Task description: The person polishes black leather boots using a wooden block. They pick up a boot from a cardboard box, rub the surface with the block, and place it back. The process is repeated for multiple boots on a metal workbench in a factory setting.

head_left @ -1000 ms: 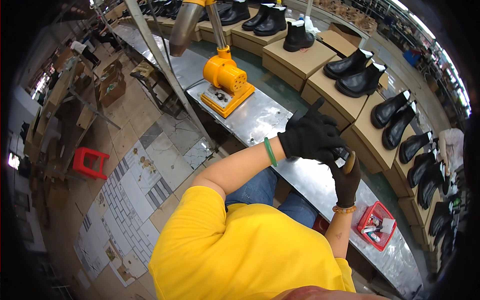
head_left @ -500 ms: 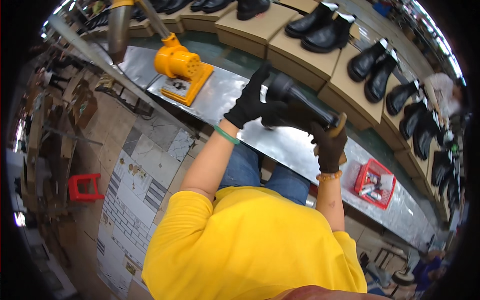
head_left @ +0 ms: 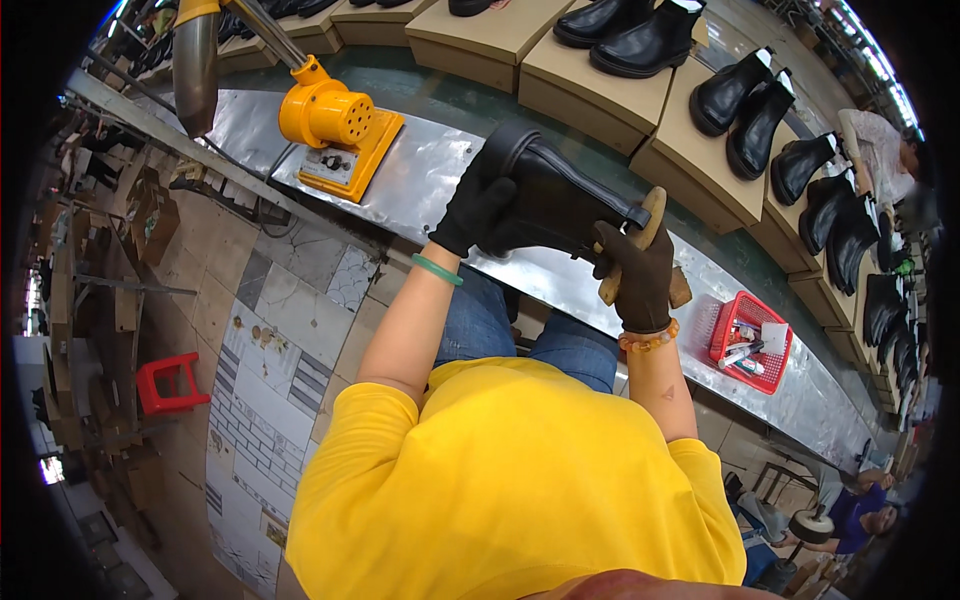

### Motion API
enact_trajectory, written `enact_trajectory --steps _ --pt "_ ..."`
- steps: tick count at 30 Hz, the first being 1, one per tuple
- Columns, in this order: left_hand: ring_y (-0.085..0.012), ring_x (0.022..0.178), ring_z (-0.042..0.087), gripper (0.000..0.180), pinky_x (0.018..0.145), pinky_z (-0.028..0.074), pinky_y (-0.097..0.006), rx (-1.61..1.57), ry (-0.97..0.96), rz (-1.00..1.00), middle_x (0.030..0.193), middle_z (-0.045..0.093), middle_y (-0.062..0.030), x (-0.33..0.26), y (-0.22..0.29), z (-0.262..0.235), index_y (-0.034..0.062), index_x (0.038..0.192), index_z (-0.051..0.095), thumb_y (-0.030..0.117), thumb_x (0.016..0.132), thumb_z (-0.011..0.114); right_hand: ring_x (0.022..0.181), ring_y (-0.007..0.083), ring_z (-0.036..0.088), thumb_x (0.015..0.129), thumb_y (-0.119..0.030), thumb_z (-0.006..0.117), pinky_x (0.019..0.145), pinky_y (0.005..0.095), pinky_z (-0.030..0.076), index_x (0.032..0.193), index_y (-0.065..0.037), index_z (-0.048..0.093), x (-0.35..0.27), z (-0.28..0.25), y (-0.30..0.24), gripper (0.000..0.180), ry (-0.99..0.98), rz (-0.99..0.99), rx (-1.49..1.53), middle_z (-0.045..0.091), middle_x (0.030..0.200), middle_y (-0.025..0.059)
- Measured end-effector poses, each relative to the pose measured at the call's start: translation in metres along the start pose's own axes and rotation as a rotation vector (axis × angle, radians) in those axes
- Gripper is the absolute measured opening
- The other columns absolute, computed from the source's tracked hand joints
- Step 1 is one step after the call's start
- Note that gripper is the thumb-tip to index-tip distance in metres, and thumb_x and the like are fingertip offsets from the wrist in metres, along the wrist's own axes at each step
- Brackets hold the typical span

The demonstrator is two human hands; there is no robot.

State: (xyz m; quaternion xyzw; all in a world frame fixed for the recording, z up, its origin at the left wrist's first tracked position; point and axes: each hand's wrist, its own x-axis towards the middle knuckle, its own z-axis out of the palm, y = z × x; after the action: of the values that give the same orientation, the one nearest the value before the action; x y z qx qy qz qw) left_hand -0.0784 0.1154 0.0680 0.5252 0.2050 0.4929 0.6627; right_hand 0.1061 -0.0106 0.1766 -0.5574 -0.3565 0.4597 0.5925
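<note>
A black boot (head_left: 563, 190) is held on its side over the metal-topped bench, its thick sole edge facing away from me. My left hand (head_left: 472, 212), in a black glove, is closed round the boot's left end. My right hand (head_left: 637, 275), gloved in dark cloth, is at the boot's other end. It grips a tan, wooden-looking piece (head_left: 655, 212) with a curved upper end, and more tan wood sticks out on both sides of the palm. The glove hides the piece's full shape. The right fingertips are close against the boot; whether they press on it I cannot tell.
On the bench's left stands a yellow machine (head_left: 340, 130) beside a metal nozzle (head_left: 196, 75). A red plastic basket (head_left: 716, 347) with tubes sits at the right. Behind, cardboard boxes (head_left: 592, 98) carry several black boots (head_left: 645, 40). A red stool (head_left: 170, 383) is on the floor.
My left hand has gone from spread fingers to a closed hold on the boot's left end. The boot has turned slightly and shows more clearly. My right hand has shifted a little left.
</note>
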Motion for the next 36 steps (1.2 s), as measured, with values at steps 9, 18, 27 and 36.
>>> enact_trajectory --steps 9,18,27,36 --pt "-0.023 0.123 0.045 0.079 0.106 0.035 -0.036 -0.324 0.138 -0.2 0.135 0.046 -0.0103 -0.034 -0.013 -0.038 0.0052 0.137 0.039 0.059 0.082 0.058 0.06 0.0109 0.06 0.076 -0.011 0.07 0.053 0.0224 0.048 0.104 0.0 0.056 -0.021 0.033 -0.019 0.034 -0.248 0.006 -0.099 0.062 0.081 0.008" --pt "-0.0312 0.122 0.046 0.105 0.104 0.037 -0.043 -0.493 0.083 -0.219 0.133 0.044 -0.0205 -0.042 -0.054 -0.076 0.0034 0.139 0.031 0.081 0.069 0.044 0.06 0.0139 0.06 0.079 -0.01 0.062 0.056 0.0259 0.05 0.111 0.004 0.054 -0.015 0.026 -0.009 0.036 -0.45 0.171 -0.026 0.063 0.099 0.0138" --pt "-0.0231 0.119 0.049 0.073 0.102 0.04 -0.037 -0.255 0.286 -0.108 0.13 0.05 -0.0113 -0.049 0.004 -0.058 0.0025 0.132 0.044 0.056 0.085 0.055 0.057 0.0129 0.057 0.084 -0.016 0.063 0.054 0.0248 0.047 0.111 0.004 0.054 0.004 0.007 0.024 0.035 -0.235 0.213 -0.029 0.066 0.09 0.0108" --pt "-0.0239 0.117 0.05 0.076 0.1 0.041 -0.037 -0.139 0.601 -0.003 0.131 0.049 -0.0114 -0.08 0.043 -0.133 0.0033 0.134 0.041 0.06 0.084 0.054 0.056 0.0157 0.057 0.082 -0.022 0.064 0.051 0.0283 0.049 0.115 0.002 0.051 0.024 -0.032 0.097 0.043 -0.094 0.345 -0.112 0.064 0.091 0.0105"
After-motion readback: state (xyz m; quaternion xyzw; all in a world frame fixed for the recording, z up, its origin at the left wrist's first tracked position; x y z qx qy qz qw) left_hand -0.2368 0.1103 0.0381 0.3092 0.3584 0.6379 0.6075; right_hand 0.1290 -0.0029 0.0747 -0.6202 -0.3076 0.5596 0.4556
